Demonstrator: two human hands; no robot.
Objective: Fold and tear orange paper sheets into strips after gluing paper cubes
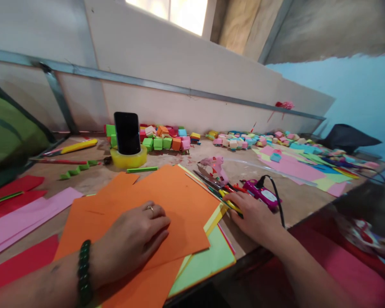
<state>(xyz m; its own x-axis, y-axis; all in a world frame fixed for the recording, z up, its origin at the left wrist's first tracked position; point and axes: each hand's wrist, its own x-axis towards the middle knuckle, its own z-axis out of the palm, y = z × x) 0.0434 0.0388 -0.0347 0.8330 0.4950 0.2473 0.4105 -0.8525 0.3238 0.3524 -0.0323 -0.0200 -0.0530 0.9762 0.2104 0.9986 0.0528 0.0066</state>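
Observation:
My left hand (134, 233), with a ring and a dark green bead bracelet, lies on a stack of orange paper sheets (179, 192). Its fingers are slightly bent and hold nothing. At the table's front edge, my right hand (255, 214) has its fingers around the yellow and black handles of a pair of scissors (231, 202). The metal blades point away to the left, among other slim tools beside the paper. Yellow and light green sheets (203, 263) stick out from under the orange ones.
A pink glue gun (216, 167) and a purple power strip (261, 193) with a black cord lie beyond my right hand. A phone (127, 132) stands in a yellow tape roll (128, 159). Folded paper cubes (163, 139) line the wall. A yellow cutter (78, 146) lies left.

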